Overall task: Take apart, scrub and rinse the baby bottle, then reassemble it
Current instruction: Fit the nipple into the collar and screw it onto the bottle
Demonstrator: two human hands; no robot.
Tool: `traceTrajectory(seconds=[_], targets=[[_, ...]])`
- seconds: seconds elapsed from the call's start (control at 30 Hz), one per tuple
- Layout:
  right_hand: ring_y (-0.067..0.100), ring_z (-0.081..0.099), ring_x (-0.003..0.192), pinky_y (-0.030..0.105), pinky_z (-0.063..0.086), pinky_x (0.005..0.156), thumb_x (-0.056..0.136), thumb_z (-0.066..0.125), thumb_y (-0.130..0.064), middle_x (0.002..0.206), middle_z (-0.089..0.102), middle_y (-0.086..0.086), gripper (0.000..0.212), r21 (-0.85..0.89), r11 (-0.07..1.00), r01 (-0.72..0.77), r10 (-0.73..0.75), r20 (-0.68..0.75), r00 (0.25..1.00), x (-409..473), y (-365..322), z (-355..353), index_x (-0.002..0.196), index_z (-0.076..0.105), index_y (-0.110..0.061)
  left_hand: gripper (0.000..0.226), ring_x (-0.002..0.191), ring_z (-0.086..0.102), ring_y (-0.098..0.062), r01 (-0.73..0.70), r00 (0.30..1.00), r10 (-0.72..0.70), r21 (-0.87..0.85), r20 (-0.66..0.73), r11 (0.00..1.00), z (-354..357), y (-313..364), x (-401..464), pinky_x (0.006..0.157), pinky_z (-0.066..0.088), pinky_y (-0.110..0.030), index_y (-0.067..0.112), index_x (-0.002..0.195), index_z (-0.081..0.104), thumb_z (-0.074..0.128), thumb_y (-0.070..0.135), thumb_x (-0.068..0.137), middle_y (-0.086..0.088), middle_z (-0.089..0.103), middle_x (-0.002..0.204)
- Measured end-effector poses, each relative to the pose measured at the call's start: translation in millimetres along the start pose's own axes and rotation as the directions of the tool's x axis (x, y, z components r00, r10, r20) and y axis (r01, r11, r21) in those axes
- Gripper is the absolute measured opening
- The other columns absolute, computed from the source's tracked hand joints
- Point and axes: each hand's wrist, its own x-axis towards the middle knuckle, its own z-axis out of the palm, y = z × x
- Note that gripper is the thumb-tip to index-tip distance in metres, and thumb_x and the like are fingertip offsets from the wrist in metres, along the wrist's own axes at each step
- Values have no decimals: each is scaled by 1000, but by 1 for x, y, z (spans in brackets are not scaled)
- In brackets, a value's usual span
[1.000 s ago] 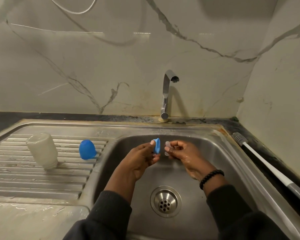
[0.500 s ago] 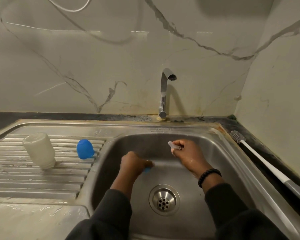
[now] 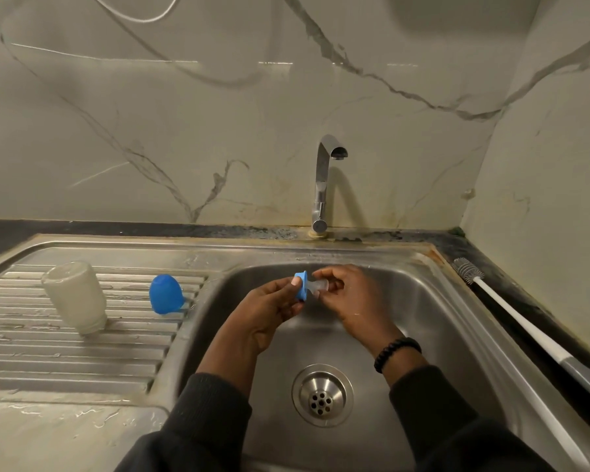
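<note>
Two hands — ring (image 3: 301, 285), teat (image 3: 316, 287).

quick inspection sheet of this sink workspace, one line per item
surface: steel sink with ribbed drainboard, wet.
job's things: bottle body inverted on drainboard; blue cap beside it; blue collar ring and clear nipple meeting over the basin.
clutter: bottle brush on the right counter.
grips: left hand holds the ring; right hand pinches the nipple.
cables: white cable on the wall.
surroundings: tap not running, marble wall.
</note>
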Motion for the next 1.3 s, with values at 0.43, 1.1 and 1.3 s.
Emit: traceTrajectory(seconds=[0.43,1.1,1.3], targets=[[3,61,84,12,49,67,82,74,-10,102,60,-4,30,62,998,-3,8,-74,997,0,-2,0,98,55,-26,34,88,69,-18,-253,958,283,356,-35,900,7,1,-1,84,56,-30,11,105,63,81,18,77,-5,71,91],[10,63,105,21,56,84,87,69,-9,114,65,-2,39,523,841,-142,100,108,989,-4,-2,-12,122,57,-19,18,93,70,-9,-331,927,374,465,0,821,11,2,0,89,58,-31,20,108,68,66,26,92,3,73,98],[8,60,109,27,52,90,81,75,-34,117,64,-10,36,451,884,-125,54,166,985,-5,-3,-8,115,61,-30,8,86,69,-7,-392,885,466,543,1,742,16,4,-4,80,59,-26,20,98,68,69,18,90,5,73,90]])
